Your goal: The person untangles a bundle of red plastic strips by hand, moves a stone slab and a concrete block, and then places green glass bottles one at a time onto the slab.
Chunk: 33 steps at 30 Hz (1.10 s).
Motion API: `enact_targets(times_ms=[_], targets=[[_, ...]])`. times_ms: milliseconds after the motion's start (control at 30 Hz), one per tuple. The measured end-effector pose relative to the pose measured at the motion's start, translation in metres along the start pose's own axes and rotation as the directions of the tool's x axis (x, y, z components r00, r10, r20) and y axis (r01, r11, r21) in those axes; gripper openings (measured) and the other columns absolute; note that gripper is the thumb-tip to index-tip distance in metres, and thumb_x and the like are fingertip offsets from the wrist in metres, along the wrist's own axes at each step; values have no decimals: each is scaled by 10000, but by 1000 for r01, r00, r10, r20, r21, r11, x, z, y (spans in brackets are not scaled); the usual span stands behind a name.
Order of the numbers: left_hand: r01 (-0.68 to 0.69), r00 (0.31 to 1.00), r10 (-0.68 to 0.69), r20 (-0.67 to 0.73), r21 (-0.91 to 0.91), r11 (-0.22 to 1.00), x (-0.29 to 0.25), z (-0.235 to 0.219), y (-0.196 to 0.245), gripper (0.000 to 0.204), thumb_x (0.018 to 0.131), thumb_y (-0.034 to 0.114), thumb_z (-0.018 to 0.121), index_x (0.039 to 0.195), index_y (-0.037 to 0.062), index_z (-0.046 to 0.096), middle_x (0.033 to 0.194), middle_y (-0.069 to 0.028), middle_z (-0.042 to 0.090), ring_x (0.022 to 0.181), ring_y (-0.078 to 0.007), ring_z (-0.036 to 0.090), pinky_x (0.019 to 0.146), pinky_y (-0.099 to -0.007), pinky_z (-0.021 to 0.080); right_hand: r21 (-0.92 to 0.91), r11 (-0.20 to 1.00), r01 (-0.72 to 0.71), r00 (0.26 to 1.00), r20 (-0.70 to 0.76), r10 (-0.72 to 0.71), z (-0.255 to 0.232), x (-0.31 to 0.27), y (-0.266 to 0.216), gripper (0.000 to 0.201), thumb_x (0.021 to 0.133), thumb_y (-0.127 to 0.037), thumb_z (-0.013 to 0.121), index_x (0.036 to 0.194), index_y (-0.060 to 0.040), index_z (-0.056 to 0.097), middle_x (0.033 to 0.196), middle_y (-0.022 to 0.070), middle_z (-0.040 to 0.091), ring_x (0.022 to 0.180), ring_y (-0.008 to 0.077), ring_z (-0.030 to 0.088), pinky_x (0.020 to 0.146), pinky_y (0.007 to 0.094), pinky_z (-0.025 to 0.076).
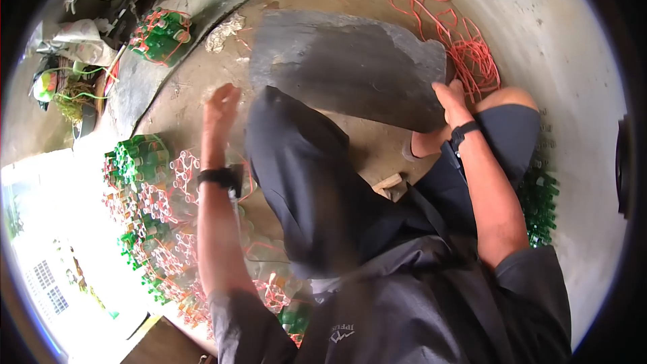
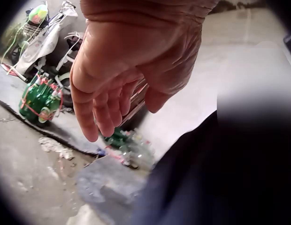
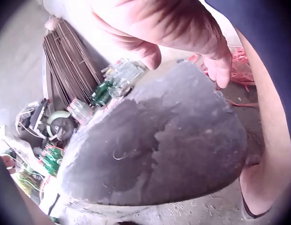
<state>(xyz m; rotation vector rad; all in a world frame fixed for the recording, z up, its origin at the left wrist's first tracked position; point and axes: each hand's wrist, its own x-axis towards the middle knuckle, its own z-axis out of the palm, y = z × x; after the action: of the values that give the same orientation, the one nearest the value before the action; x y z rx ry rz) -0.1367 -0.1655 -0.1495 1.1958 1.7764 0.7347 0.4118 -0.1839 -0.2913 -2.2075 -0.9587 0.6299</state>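
A flat dark grey slab (image 1: pixel 350 61), with a darker damp-looking patch, lies in front of the seated person's knees. My right hand (image 1: pixel 453 101) is at the slab's right edge. In the right wrist view the fingers (image 3: pixel 152 57) are spread apart over that end of the slab (image 3: pixel 150 136), with one fingertip overlapping its edge. My left hand (image 1: pixel 221 111) is raised left of the knee, away from the slab. Its fingers hang loosely bent with nothing between them in the left wrist view, above the floor and the slab (image 2: pixel 108 187).
Red plastic twine (image 1: pixel 472 57) lies tangled by the wall at right. Bundled bottles (image 1: pixel 155 209) crowd the left side, and a tied green bundle (image 1: pixel 162 35) stands farther off. More green bottles (image 1: pixel 539 205) are behind the right leg. A small wood piece (image 1: pixel 389 183) lies between the legs.
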Motion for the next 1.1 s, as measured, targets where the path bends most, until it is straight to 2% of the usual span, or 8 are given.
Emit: enact_targets(times_ms=[67, 167, 267, 633, 867, 933, 1067, 1100], targets=[[-74, 994, 79, -81, 62, 995, 37, 24, -55, 524, 913, 335, 712, 1318, 23, 597, 1211, -128, 669, 1077, -193, 636, 834, -323, 539, 223, 943, -249, 946, 264, 187, -24, -36, -49, 416, 804, -158, 704, 1083, 119, 570, 1037, 191, 643, 915, 239, 630, 767, 394, 502], [-204, 968, 233, -97, 247, 947, 57, 46, -78, 575, 888, 347, 733, 1321, -3, 587, 1146, -145, 690, 1072, -216, 641, 896, -333, 513, 104, 977, -187, 949, 278, 152, -17, -24, -29, 359, 816, -137, 693, 1048, 111, 580, 1000, 174, 650, 877, 233, 634, 748, 386, 501], [-201, 958, 198, -206, 5, 979, 55, 65, -61, 649, 867, 327, 690, 1334, -96, 535, 1233, -275, 649, 1069, -316, 684, 908, -337, 532, 45, 979, -201, 955, 230, 185, -16, -27, -38, 307, 817, -123, 690, 1003, 99, 588, 962, 155, 652, 854, 235, 633, 740, 380, 498], [119, 992, -123, -8, -202, 972, 69, 60, -50, 241, 815, 109, 674, 981, -65, 693, 703, -17, 573, 653, -127, 582, 585, -306, 504, 72, 972, -222, 963, 171, 207, -6, -28, -42, 369, 792, -45, 657, 1116, 75, 528, 1083, 195, 627, 997, 262, 627, 861, 376, 495], [-79, 995, 95, 27, -352, 933, 28, 57, -47, 168, 836, 132, 640, 806, -32, 657, 669, 5, 533, 627, -107, 529, 607, -286, 471, -24, 990, -136, 980, 145, 138, -5, -17, -56, 449, 773, -44, 655, 1183, 78, 520, 1188, 209, 607, 1099, 283, 598, 936, 379, 463], [-295, 955, 295, 0, -32, 955, 21, 54, -64, 197, 858, 148, 621, 797, -40, 620, 670, 13, 534, 636, -84, 503, 628, -263, 456, -34, 991, -128, 983, 128, 132, -5, -11, -57, 462, 764, -46, 658, 1189, 76, 521, 1208, 210, 599, 1124, 288, 587, 949, 378, 455], [123, 992, -111, 61, -256, 959, 8, 55, -79, 218, 873, 165, 624, 883, -51, 649, 735, -10, 600, 710, -74, 537, 632, -259, 457, -28, 995, -96, 977, 187, 100, 4, 18, -43, 476, 739, -53, 649, 1182, 71, 527, 1194, 214, 593, 1130, 294, 579, 943, 382, 453], [-57, 997, 64, 38, -165, 985, 43, 55, -176, 224, 892, 174, 626, 940, -41, 666, 791, -34, 640, 753, -103, 584, 662, -285, 475, -4, 998, -55, 983, 178, 55, 7, 21, -42, 474, 731, -63, 648, 1171, 71, 533, 1167, 213, 599, 1109, 295, 588, 930, 384, 459]])
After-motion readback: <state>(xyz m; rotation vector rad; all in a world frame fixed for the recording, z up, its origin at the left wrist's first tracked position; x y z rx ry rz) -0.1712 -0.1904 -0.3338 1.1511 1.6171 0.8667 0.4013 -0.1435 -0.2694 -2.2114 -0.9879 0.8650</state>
